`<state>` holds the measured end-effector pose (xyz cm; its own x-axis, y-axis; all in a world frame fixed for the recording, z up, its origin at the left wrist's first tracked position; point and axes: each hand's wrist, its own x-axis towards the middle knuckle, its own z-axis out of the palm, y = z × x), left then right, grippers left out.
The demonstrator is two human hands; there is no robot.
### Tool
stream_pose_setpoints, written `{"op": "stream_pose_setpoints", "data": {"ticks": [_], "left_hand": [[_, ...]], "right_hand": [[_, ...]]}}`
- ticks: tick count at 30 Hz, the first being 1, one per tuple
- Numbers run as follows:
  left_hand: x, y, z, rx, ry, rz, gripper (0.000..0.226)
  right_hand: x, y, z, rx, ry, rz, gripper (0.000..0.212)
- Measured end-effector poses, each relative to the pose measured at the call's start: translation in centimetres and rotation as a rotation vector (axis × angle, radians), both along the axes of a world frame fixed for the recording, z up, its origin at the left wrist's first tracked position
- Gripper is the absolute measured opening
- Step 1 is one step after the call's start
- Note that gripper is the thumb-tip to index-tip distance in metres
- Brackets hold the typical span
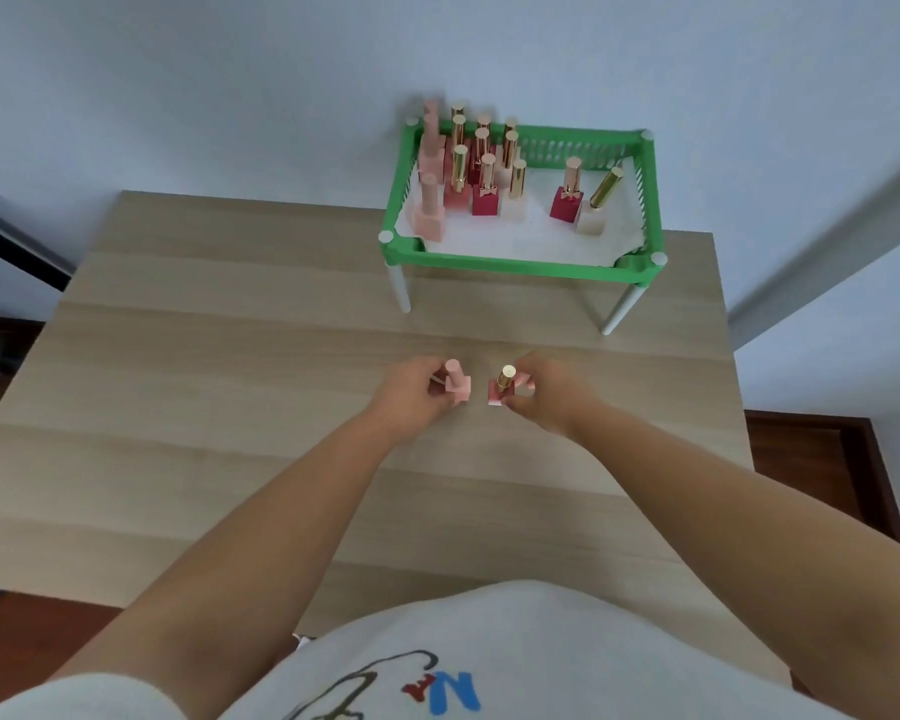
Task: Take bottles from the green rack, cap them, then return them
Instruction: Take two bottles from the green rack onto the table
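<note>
My left hand (pixel 411 394) grips a pale pink bottle with a pink cap (pixel 457 386) just above the wooden table (pixel 204 381). Close beside it, my right hand (pixel 546 394) grips a pink bottle with a gold cap (pixel 502 388). Both bottles stand upright, a few centimetres apart, at the middle of the table. The green rack (pixel 520 265) on white legs stands at the far right of the table. It holds several capped bottles, most crowded at its left side (pixel 468 174), plus a red bottle (pixel 567 197) and a leaning pale bottle (pixel 599 202) to the right.
A white liner covers the rack floor (pixel 531 241). The wall rises directly behind the rack. The table's right edge (pixel 733 387) drops to a dark floor. A metal object (pixel 1 226) juts in at the far left.
</note>
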<state>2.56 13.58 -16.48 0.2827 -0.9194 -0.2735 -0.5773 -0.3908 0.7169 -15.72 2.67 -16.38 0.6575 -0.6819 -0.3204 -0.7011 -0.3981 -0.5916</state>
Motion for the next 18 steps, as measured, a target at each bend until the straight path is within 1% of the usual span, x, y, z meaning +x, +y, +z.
{"op": "stream_pose_setpoints", "data": {"ticks": [5,9,12,18], "left_hand": [[0.0,-0.1,-0.5,-0.027,0.013,-0.014,0.016],[0.0,0.0,-1.4,-0.020,0.030,-0.017,0.014],[0.0,0.1,-1.7,-0.017,0.024,-0.022,0.017],[0.4,0.0,-1.8,-0.005,0.008,-0.040,0.020]], "right_hand": [[0.7,0.0,-0.6,-0.042,0.014,0.020,0.021],[0.8,0.2,-1.2,-0.095,-0.011,0.031,0.020],[0.9,0.2,-1.6,-0.118,-0.015,0.021,0.023],[0.6,0.3,-1.8,-0.135,-0.054,0.018,0.020]]}}
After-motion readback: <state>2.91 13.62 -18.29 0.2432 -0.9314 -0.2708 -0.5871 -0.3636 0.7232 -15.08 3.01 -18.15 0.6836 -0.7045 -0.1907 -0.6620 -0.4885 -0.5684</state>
